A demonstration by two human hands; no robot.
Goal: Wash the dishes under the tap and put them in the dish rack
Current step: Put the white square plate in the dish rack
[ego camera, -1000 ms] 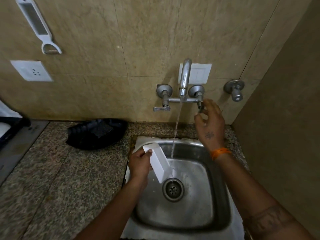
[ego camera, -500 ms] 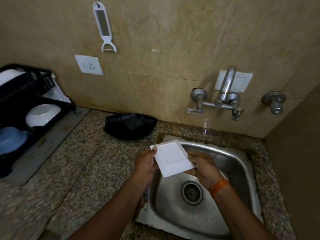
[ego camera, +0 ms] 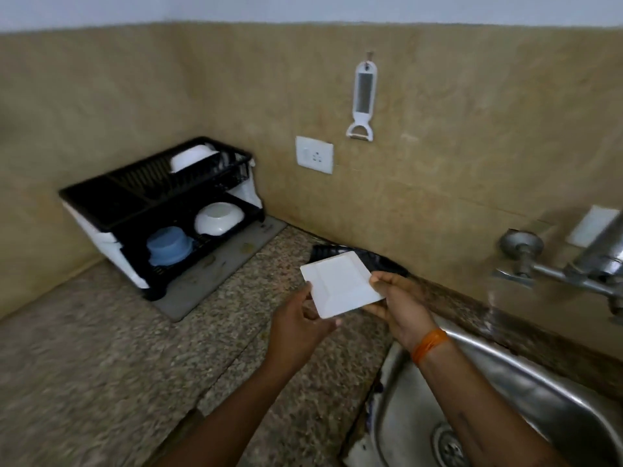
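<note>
1. Counter (ego camera: 111, 348): speckled granite, fills frame from 6 to 9 o'clock; beige tiled wall behind.
2. Sink (ego camera: 526, 375): steel, at 4–5 o'clock, drain visible low. Tap (ego camera: 573, 264) at 3 o'clock on wall; no water stream seen.
3. Rack (ego camera: 158, 210): black, two tiers, on grey mat at 10 o'clock. Upper tier: white bowl at its right end, left part of slats bare. Lower tier: white bowl (ego camera: 218, 218) and blue bowl (ego camera: 168, 246), both upturned.
4. Black tray on counter at wall foot, just behind plate, partly hidden.
5. Plate (ego camera: 340, 284): white, square, near frame centre, held in air over counter edge, just left of sink. Tilted, underside toward camera as far as I can tell. Not touching counter.
6. L hand (ego camera: 300, 326): thumb + fingers pinch plate's lower-left edge/corner. R hand (ego camera: 401, 303): fingers curled round right edge, thumb on top. Both gripping.
7. Key relation: rack lies at 10 o'clock from plate, well apart, across open counter. L hand is the nearer to rack; R arm would have to cross body.
8. Judgement: wash looks done for this piece; step in hand = carry to rack. Likely pass to L hand alone, set on edge in bare slats. Risk: wet plate slipping from a corner pinch.
</note>
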